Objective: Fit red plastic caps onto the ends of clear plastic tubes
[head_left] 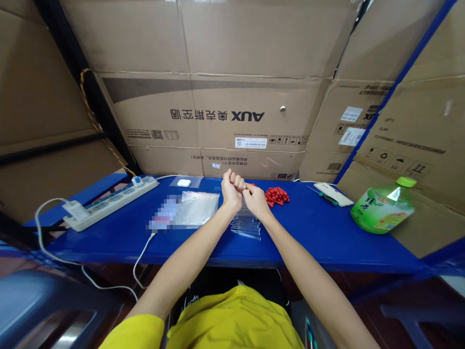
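My left hand (231,190) is closed in a fist above the blue tabletop (308,242). Pressed against it, my right hand (255,200) is closed too, its fingers meeting the left ones. Whatever they grip between them is hidden. Under and in front of my wrists lies a row of thin clear tubes (246,228), partly covered by the hands. Just right of my right hand is a pile of small red pieces (277,197). Clear zip bags (199,209) lie flat left of the tubes.
On the left are a white power strip (118,198) and a pixelated flat object (166,213) with a cable. A white earbud case (184,183) lies behind. To the right are a green-handled screwdriver (328,198), a white flat item (336,194) and a green bottle (383,207). Cardboard (218,92) walls the back.
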`<act>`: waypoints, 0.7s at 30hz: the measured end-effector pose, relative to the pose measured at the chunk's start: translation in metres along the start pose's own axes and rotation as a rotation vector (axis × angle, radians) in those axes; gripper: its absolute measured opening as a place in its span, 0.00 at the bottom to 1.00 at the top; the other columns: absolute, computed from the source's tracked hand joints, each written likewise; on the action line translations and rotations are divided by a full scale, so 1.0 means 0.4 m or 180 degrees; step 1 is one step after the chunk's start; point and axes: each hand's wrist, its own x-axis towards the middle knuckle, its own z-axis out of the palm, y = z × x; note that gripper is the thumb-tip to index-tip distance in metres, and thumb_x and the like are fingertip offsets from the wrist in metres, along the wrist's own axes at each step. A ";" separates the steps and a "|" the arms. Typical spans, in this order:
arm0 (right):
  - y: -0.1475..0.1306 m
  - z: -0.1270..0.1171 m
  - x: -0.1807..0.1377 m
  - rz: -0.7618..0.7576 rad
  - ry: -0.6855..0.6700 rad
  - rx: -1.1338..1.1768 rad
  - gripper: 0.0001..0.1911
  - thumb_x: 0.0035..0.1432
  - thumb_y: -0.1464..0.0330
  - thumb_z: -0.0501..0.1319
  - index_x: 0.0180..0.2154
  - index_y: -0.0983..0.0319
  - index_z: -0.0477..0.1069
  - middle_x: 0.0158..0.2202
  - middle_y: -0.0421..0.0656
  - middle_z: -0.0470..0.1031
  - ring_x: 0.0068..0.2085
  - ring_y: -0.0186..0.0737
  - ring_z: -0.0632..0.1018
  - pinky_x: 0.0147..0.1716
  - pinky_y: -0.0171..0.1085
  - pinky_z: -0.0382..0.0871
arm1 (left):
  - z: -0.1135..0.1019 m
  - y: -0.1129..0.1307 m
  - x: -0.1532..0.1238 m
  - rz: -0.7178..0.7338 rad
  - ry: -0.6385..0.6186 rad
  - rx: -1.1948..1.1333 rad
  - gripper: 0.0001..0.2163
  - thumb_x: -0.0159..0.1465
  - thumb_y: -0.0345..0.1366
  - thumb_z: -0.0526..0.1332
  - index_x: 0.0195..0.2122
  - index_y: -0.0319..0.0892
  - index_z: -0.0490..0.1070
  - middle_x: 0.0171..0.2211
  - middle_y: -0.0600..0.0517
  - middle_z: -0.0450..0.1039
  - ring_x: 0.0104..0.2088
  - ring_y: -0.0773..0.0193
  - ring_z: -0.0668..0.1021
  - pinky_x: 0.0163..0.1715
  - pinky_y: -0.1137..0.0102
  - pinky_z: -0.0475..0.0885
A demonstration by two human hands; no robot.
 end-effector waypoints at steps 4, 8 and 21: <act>-0.022 0.005 -0.004 -0.0096 0.0018 -0.0023 0.09 0.55 0.67 0.49 0.25 0.59 0.62 0.23 0.40 0.67 0.27 0.38 0.65 0.29 0.36 0.54 | 0.011 0.002 -0.005 0.0239 0.0176 0.0054 0.27 0.69 0.41 0.59 0.22 0.44 0.40 0.16 0.62 0.36 0.15 0.74 0.45 0.17 0.71 0.44; -0.032 0.007 -0.006 -0.0048 0.0101 -0.0040 0.09 0.56 0.68 0.49 0.25 0.59 0.64 0.23 0.40 0.69 0.26 0.38 0.64 0.29 0.36 0.54 | 0.018 -0.003 -0.010 0.0315 0.0290 0.0075 0.27 0.68 0.41 0.60 0.22 0.44 0.40 0.16 0.62 0.37 0.15 0.75 0.45 0.16 0.72 0.44; -0.007 -0.007 -0.013 -0.0597 0.0280 -0.0589 0.11 0.66 0.66 0.49 0.41 0.59 0.68 0.41 0.48 0.74 0.42 0.44 0.74 0.42 0.38 0.65 | -0.019 0.021 0.022 0.0022 -0.0001 -0.0367 0.26 0.70 0.44 0.57 0.22 0.43 0.42 0.17 0.60 0.42 0.17 0.72 0.53 0.21 0.72 0.58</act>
